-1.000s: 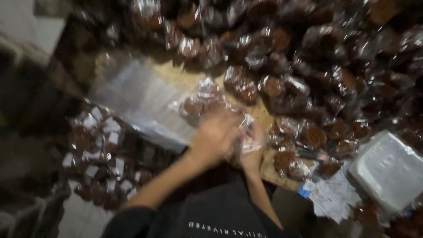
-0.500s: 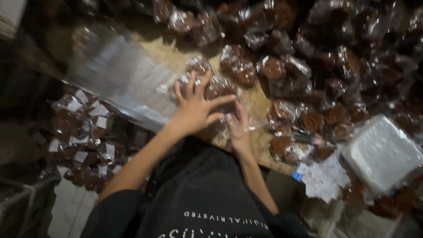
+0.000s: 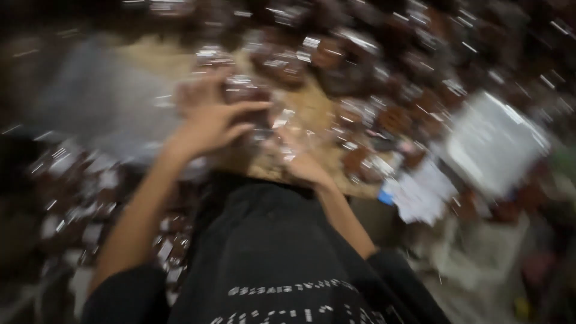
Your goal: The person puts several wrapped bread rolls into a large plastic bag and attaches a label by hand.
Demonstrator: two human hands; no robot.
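Observation:
The picture is heavily blurred by motion. My left hand lies with fingers spread over a clear plastic bag of brown round baked goods on a wooden table. My right hand is close beside it at the bag's near edge, and the bag's plastic seems pinched in its fingers. My black shirt fills the lower middle of the view.
Many more clear-wrapped brown baked goods are piled across the table's far and right side. A stack of clear empty bags lies at left. A white lidded container and white papers sit at right. Packed goods lie lower left.
The camera has swung and the view has blurred. Both hands stay on the same bag, and my left hand has shifted a little over it.

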